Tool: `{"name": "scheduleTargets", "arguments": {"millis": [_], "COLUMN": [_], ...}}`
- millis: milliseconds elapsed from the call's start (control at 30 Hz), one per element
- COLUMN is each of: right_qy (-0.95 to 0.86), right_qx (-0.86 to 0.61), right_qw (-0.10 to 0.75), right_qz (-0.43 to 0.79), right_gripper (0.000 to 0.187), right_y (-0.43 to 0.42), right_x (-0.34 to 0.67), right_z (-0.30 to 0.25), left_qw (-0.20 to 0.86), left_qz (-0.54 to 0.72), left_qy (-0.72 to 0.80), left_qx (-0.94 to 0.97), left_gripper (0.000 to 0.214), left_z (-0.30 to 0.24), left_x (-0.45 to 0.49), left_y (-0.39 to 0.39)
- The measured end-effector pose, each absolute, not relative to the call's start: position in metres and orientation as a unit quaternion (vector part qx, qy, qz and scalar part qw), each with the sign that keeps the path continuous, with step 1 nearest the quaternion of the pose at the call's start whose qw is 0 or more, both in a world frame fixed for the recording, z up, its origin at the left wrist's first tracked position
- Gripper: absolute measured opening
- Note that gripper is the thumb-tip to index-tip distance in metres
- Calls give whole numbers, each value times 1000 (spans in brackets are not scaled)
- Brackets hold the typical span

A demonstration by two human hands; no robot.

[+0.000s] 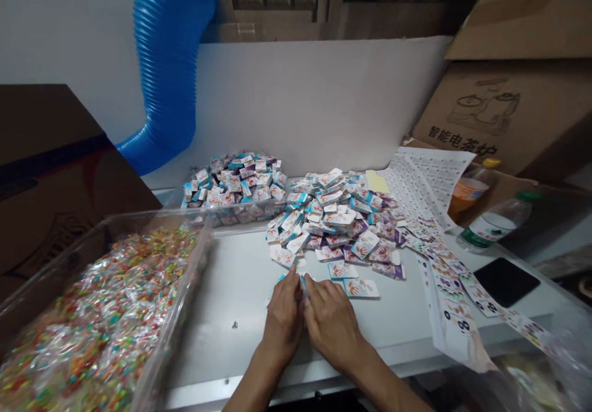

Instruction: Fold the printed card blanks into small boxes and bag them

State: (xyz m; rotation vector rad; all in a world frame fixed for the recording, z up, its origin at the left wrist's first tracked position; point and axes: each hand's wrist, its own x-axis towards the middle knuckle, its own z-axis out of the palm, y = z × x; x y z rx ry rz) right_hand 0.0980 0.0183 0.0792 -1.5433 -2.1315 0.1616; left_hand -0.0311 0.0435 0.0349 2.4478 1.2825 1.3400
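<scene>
"Where was there room to move?"

"On the smooth white table (226, 301). Its front edge ran beneath the forearms, and a bare strip lay left of the hands."

"What hemmed that in?"

"A brown cardboard carton with black lettering (504, 110) stood at the back right. A large clear plastic tray (206, 233) of wrapped multicoloured pieces bounded the strip's left side. Straight ahead, a loose heap of small white, blue and purple printed boxes (333, 214) blocked the way, with more in a clear plastic tub (259, 210) beside it."

"And rightward?"

"Long white printed paper strips (444, 301) trailed over the front edge. Beyond stood 2 clear plastic bottles (493, 224), 1 yellow-capped, 1 green-capped."

"The hands?"

"The left hand (284, 307) and right hand (333, 319) met before the heap; a flat black rectangular slab (506, 281) lay well to their right."

"The fingers?"

"Narrow, pinching a small white-and-blue cardboard box (303, 284) between both hands, mostly hidden."
</scene>
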Motion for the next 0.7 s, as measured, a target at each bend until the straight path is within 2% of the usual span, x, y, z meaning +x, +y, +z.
{"name": "scheduleTargets", "arguments": {"millis": [233,367,467,533,567,633,700], "right_qy": [-775,-786,-791,-755,-696,-581,-533], "right_qx": [-563,-574,-564,-557,-575,-579,-550], "right_qw": [278,225,202,261,329,454,511], "right_qz": [66,51,123,226,276,348,390], "right_gripper": [46,45,41,40,42,55,63], "right_y": [17,19,37,59,72,94,107], "right_x": [98,99,114,132,141,156,162], "right_z": [70,69,84,102,112,127,131], "left_qw": [78,89,112,125,127,125,130], "left_qz": [420,393,372,368,365,336,260], "left_qy": [409,415,425,457,489,569,631], "left_qx": [807,816,818,800,782,740,719], "left_gripper": [49,50,56,63,65,66,68], "left_z": [34,33,38,44,46,48,44], "left_x": [-31,-27,-30,-37,-42,-54,-64], "left_y": [41,40,41,45,48,54,59]}}
